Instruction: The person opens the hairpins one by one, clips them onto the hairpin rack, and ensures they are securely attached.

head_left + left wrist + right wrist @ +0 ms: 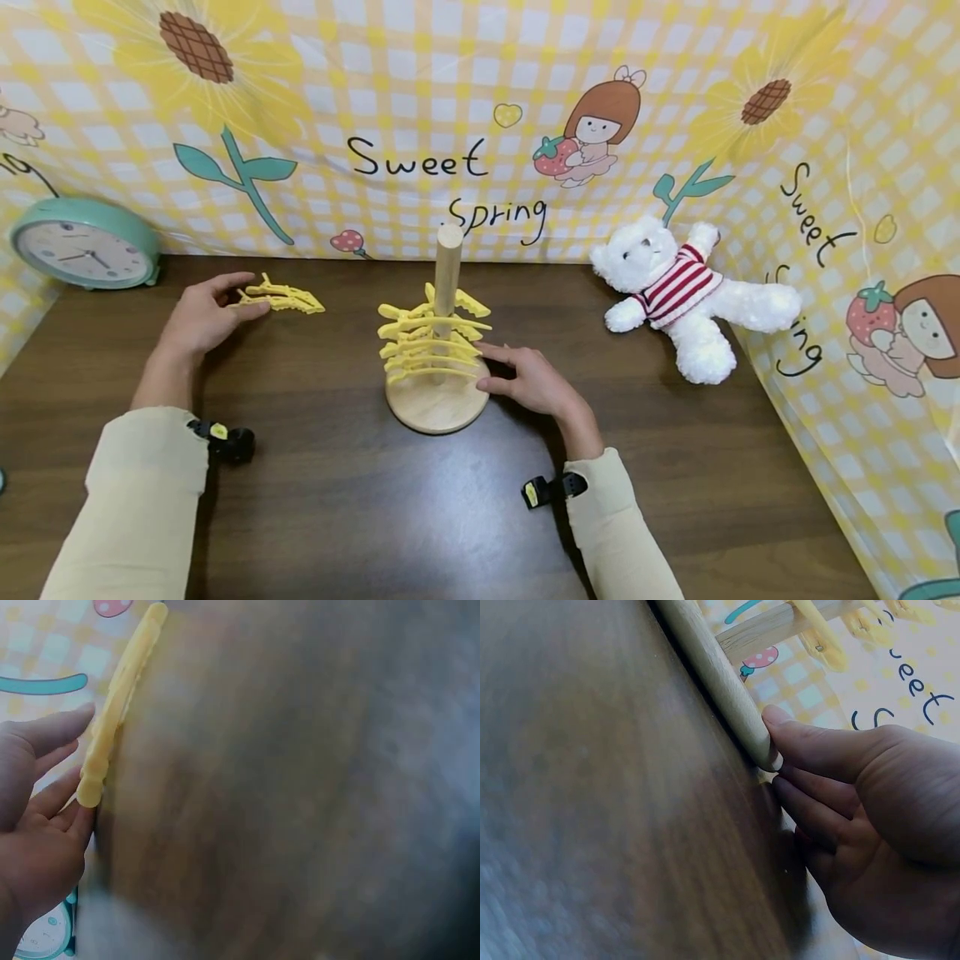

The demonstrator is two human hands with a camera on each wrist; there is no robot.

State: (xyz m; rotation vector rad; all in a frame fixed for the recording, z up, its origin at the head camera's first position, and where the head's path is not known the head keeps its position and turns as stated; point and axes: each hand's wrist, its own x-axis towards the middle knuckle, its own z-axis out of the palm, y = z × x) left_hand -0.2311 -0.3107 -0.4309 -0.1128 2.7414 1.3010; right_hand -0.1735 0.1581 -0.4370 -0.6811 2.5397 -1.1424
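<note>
A wooden stand with a round base (437, 412) and an upright post (447, 258) stands mid-table. Several curved yellow plastic pieces (433, 346) are stacked around its post. My right hand (536, 379) holds the base's right edge, thumb on the rim (731, 697) and forefinger close below it. To the left, my left hand (206, 312) pinches one end of another slim yellow piece (288, 297), thumb on the near side and forefinger on the far side. In the left wrist view this yellow piece (120, 705) shows a rounded, knobbed end by the fingers.
A green clock (86, 242) stands at the back left, beyond my left hand. A white teddy bear (678, 292) in a striped shirt lies at the back right. Patterned cloth (405, 100) hangs behind the brown table (360, 500) and along its right side.
</note>
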